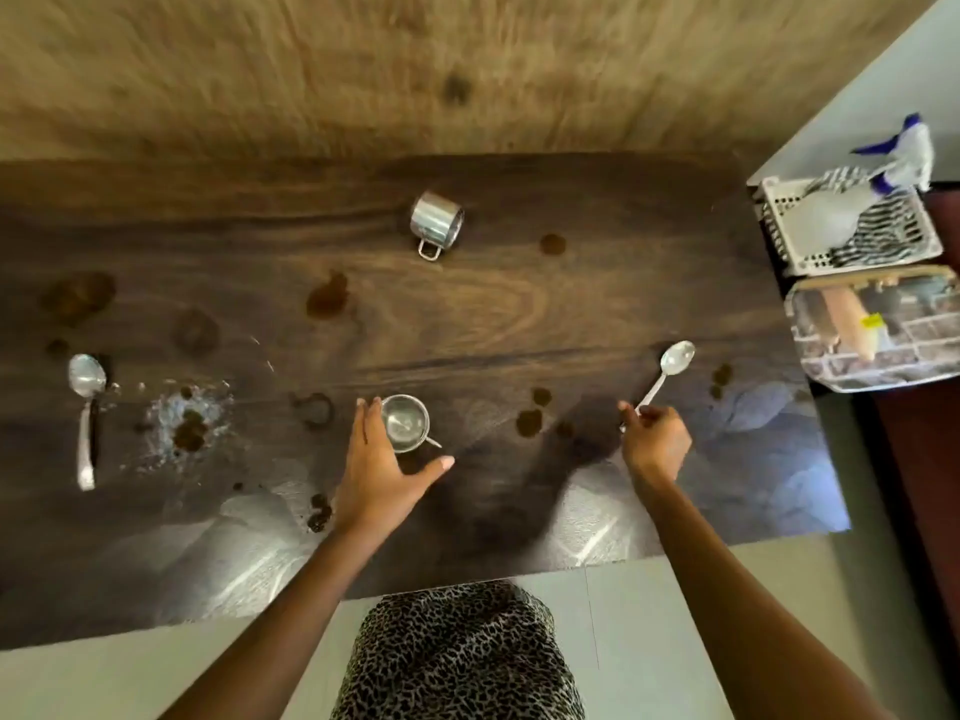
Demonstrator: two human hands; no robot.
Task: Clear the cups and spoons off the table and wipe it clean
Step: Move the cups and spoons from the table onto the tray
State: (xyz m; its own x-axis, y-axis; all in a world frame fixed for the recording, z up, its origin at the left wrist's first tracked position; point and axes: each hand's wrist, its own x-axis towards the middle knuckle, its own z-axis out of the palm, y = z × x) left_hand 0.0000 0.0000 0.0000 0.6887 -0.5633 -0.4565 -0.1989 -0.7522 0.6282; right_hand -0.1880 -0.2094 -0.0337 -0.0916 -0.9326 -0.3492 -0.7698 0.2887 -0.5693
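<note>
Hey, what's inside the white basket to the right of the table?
A spray bottle lying on a striped cloth. The cloth covers the basket floor, so anything underneath is hidden.

Both arms reach forward; left hand (382, 459) spread open, thumb out; right hand (655, 440) pinches a spoon (670, 366)

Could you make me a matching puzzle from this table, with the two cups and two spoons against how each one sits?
1 near cup
2 far cup
3 right spoon
4 left spoon

A lying on its side
B handle pinched by the right hand
C lying untouched beside the white spill
D upright, inside the spread left hand

Pairs: 1-D, 2-A, 3-B, 4-C
</note>
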